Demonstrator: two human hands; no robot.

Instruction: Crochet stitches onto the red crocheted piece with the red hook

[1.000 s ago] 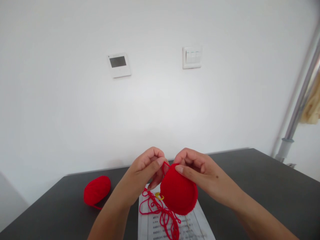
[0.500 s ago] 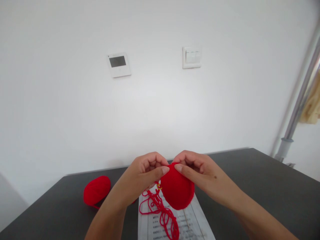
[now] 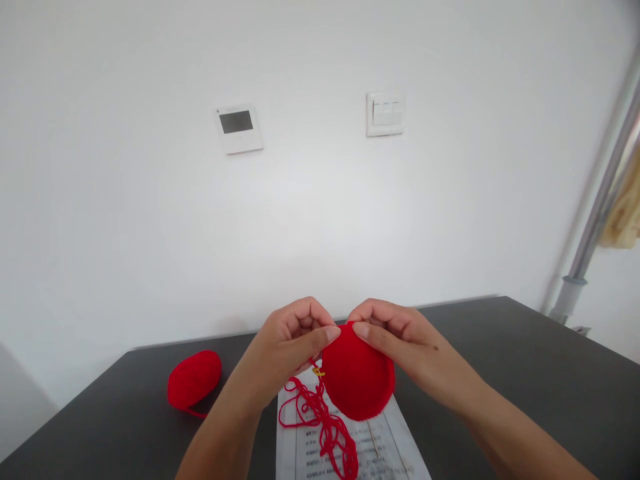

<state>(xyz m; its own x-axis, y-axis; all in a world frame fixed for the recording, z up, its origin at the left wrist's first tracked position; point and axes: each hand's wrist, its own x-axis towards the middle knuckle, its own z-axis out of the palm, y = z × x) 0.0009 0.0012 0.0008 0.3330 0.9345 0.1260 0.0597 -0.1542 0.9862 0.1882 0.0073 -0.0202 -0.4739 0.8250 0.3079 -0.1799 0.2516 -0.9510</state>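
A round red crocheted piece (image 3: 357, 377) hangs from its top edge between my two hands. My left hand (image 3: 297, 340) pinches the upper left of that edge between thumb and fingers. Close beside it, my right hand (image 3: 395, 333) grips the upper right the same way. A small yellow stitch marker (image 3: 319, 371) sits at the piece's left side, under my left hand. Loose red yarn (image 3: 330, 427) trails in loops below the marker onto the printed sheet.
A red ball of yarn (image 3: 195, 380) lies left on the dark table (image 3: 500, 360). Beneath my hands is a printed sheet (image 3: 320, 460) with a thin rod-like item (image 3: 373, 440) on it. The white wall behind carries a panel (image 3: 239, 130) and a switch (image 3: 385, 115).
Both hands have risen very slightly and spread a little apart. The red piece has shifted a bit to the right and looks slightly wider. Both hands still pinch its top edge.
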